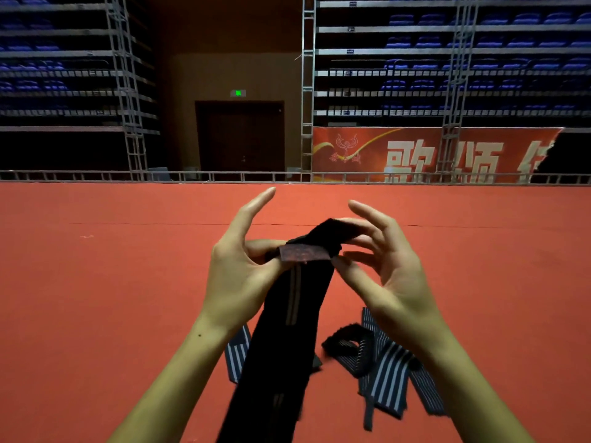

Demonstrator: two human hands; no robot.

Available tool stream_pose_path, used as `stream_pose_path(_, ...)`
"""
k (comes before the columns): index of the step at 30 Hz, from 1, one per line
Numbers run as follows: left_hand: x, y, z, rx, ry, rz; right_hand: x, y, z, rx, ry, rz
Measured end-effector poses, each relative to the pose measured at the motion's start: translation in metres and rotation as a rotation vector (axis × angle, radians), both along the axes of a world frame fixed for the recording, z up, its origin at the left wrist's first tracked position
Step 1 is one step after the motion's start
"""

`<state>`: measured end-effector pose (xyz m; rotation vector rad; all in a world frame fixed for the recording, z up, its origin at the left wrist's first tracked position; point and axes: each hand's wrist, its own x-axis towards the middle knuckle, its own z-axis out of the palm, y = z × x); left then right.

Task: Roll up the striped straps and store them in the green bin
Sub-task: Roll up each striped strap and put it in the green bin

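Observation:
I hold a dark strap [287, 318] with thin pale stripes up in front of me; it hangs down toward the bottom edge. My left hand [238, 266] pinches its upper end, near a reddish label [303, 253], between thumb and forefinger. My right hand [380, 266] pinches the same end from the right, where the black end folds over its fingers. More striped straps [383, 372] lie loose on the red floor below my right wrist, and another striped end [238, 353] shows under my left forearm. No green bin is in view.
Red carpet floor [112, 282] stretches ahead to a low metal rail [192, 177]. Beyond it stand metal truss towers [126, 91], a dark door [240, 135], a red banner [415, 155] and tiers of blue seats.

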<state>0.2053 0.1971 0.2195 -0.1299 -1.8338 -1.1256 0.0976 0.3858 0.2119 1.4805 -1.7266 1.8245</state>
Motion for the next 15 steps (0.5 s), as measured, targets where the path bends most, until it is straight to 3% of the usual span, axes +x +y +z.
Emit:
stream_pose_path(6, 0.002, 0.012, 0.003, 0.104, -0.119, -0.139, 0.000, -0.017, 0.005, -0.134, -0.238, 0.044)
stream_pose_path(15, 0.002, 0.013, 0.002, 0.274, 0.099, -0.066, 0.004, -0.030, 0.006, -0.152, -0.477, 0.194)
